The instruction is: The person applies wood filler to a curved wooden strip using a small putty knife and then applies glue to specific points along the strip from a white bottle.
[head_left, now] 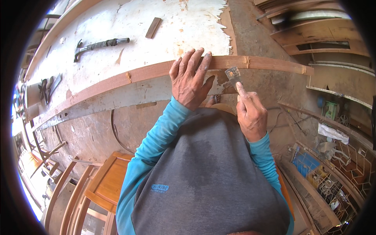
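A long strip of reddish wood (150, 71) runs across in front of me along the near edge of a worn white tabletop (156, 43), sticking out past it on the right. Pale tan patches that look like filler mark it in several spots. My left hand (191, 80) lies over the strip, fingers stretched across it and slightly apart, thumb on the near side. In my right hand (252, 115) is a small putty knife (233, 74), gripped with the index finger along it. Its smudged blade points up toward the strip, just short of it.
A hammer (100, 45) and a small wood block (153, 28) lie on the tabletop. Dark-handled tools (47, 88) sit at its left end. A wooden chair (105, 182) stands behind at left. Boards (317, 35) are stacked at upper right, and a metal grille (325, 180) with clutter stands lower right.
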Tool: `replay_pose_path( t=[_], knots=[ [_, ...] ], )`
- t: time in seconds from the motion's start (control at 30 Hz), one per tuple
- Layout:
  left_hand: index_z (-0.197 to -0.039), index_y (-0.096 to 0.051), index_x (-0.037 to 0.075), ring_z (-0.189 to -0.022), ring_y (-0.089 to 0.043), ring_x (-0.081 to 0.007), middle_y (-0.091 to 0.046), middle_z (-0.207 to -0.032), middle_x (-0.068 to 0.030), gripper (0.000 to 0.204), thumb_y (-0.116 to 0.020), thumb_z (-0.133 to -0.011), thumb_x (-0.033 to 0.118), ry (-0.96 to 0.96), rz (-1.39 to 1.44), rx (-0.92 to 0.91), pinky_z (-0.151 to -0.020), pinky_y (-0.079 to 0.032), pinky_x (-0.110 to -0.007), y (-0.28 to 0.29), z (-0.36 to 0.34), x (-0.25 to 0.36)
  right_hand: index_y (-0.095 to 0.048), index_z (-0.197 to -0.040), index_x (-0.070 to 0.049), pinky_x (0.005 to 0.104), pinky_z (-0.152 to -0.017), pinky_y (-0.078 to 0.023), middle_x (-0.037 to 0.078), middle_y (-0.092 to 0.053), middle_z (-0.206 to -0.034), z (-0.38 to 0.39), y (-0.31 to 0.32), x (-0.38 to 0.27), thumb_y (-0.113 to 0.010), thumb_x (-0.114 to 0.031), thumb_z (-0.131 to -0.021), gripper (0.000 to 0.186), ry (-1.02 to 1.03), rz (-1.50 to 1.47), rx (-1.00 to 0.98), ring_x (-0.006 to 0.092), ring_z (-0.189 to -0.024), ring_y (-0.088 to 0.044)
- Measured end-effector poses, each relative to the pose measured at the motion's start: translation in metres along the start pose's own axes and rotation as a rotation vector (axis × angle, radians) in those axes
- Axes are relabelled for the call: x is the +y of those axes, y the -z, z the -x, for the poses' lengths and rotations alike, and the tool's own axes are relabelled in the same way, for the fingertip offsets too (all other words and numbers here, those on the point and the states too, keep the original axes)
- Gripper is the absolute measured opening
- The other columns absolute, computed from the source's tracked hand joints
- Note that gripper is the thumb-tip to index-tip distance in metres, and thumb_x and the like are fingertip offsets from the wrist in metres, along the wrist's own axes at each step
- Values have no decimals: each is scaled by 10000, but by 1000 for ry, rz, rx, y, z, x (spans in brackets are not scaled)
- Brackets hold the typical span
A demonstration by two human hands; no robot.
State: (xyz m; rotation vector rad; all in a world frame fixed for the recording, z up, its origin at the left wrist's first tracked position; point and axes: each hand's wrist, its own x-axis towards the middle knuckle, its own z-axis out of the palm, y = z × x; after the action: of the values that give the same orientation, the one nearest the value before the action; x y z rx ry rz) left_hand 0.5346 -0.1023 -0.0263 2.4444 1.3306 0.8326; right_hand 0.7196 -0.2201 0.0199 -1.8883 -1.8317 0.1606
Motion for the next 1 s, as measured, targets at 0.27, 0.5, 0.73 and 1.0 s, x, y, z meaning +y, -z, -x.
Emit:
replay_pose_path(
  t=[0.27,0.5,0.73,1.0],
  knots=[
    [-1545,-509,202,-1472,-417,-274,-499,-1554,-52,800,-829,-815,267,5,-9,10,-1220,-231,-493,-1,0,0,-639,-1440,-126,403,-619,-574,89,-641,-887,-8,-2,-2,-699,39,-902,566,1,-29,6,252,-723,-682],
    [-1541,-518,211,-1469,-420,-269,-505,-1548,-43,782,-823,-823,268,11,-4,15,-1216,-231,-499,-3,0,0,-654,-1427,-125,418,-642,-543,116,-654,-896,-10,-3,-6,-693,49,-915,541,-43,-60,-14,266,-727,-681],
    [-1531,-531,209,-1465,-424,-262,-510,-1543,-38,776,-829,-816,262,15,-5,20,-1212,-235,-490,-2,0,0,-663,-1418,-134,412,-648,-551,110,-671,-907,-15,2,-10,-699,43,-913,536,-56,-64,-41,272,-720,-683],
    [-1548,-503,188,-1460,-439,-258,-526,-1536,-34,818,-842,-807,255,9,-22,47,-1213,-241,-478,-6,0,0,-598,-1481,-140,397,-646,-606,97,-667,-926,-18,-1,-9,-681,32,-904,607,11,-72,18,279,-747,-710]
  ],
)
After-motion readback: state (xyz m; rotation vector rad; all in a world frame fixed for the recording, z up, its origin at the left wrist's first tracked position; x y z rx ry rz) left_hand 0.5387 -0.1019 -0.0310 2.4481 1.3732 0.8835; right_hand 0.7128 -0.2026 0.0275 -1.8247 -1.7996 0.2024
